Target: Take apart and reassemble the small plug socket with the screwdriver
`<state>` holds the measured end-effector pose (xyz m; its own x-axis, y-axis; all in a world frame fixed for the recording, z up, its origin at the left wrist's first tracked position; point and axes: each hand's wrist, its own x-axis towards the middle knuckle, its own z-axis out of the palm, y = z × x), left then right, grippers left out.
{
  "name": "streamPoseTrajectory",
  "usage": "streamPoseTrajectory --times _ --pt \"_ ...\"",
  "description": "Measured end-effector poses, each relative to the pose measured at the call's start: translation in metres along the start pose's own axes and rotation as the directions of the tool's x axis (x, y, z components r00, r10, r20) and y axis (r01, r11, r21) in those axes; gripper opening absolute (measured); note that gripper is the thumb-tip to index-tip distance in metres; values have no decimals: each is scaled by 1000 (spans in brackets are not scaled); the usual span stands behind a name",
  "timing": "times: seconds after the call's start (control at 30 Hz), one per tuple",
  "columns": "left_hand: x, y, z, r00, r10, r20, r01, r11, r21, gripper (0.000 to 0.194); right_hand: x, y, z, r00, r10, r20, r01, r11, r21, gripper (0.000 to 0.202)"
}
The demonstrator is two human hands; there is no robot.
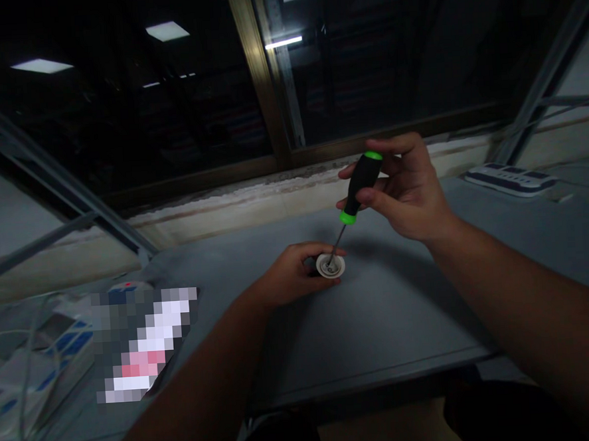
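Observation:
My left hand is closed around a small round white fitting that looks like a lamp socket, its open end facing up towards me. Metal parts show inside it, too small to make out well. In my right hand is a screwdriver with a black handle and bright green ends. Its thin metal shaft slants down to the left, and the tip reaches into the socket's opening. My thumb and fingers grip the handle from the sides, with one finger at its top end.
The grey table ends at a front edge close to me. A white and dark power strip lies at the back right. Left are a pixelated oblong patch, cables and white-blue items. Metal frame bars and a window stand behind.

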<state>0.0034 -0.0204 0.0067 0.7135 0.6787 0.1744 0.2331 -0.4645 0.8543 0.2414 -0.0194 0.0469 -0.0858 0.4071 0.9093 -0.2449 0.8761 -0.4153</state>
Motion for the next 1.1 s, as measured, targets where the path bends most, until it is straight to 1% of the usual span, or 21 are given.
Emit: streamPoseTrajectory --times 0.27,0.43,0.63,0.83,1.0,1.1 --pt "1 -2 -1 1000 11 10 -11 1000 9 46 -1 -1 0 1000 19 -15 -20 998 -62 51" --pt "1 -3 -1 1000 18 11 -18 1000 14 45 -2 -1 1 1000 22 7 -22 998 -57 51" --pt "1 -2 -2 1000 16 8 -16 999 32 46 -2 -4 3 999 45 -29 -47 996 -76 49" --pt "1 -3 -1 1000 16 1 -16 1000 18 47 -2 -5 4 997 72 -39 -75 994 -82 51" --pt "1 -2 -1 1000 15 -3 -15 1000 19 47 -3 -4 3 998 46 -41 -48 997 -56 50" --pt "1 -4 -2 1000 19 5 -20 999 27 48 -4 -2 2 999 41 -29 -43 997 -70 51"
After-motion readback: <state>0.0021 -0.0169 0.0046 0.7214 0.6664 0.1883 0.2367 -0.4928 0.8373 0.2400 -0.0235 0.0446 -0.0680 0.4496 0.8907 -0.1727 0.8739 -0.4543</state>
